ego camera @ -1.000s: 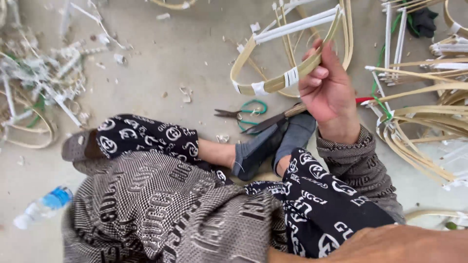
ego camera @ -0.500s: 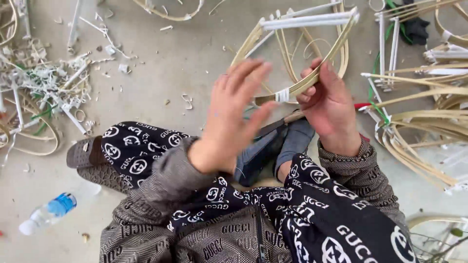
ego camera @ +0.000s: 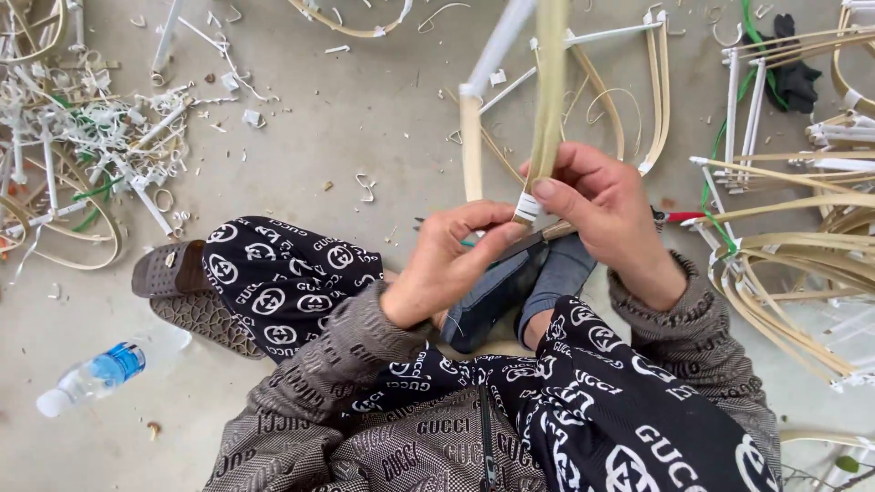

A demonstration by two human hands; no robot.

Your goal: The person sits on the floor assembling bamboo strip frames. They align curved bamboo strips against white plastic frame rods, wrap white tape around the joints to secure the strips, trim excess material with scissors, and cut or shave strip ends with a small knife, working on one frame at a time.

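A: Fingers, left hand: pinched shut on white tape band. Right hand: closed round bamboo strip bundle, centre frame, rising to the top edge.

B: Risks?

A: Tape could tear or unwind if tugged; loose strips would likely spring apart.

B: Obscured items?

A: Scissors: mostly hidden behind hands. Bundle top: cut off. Water bottle, lower left; bamboo hoops, right.

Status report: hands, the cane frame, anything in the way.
Left hand pinching white tape on cane frame. Right hand gripping frame at the tape. Scissors under hands; nothing blocking.
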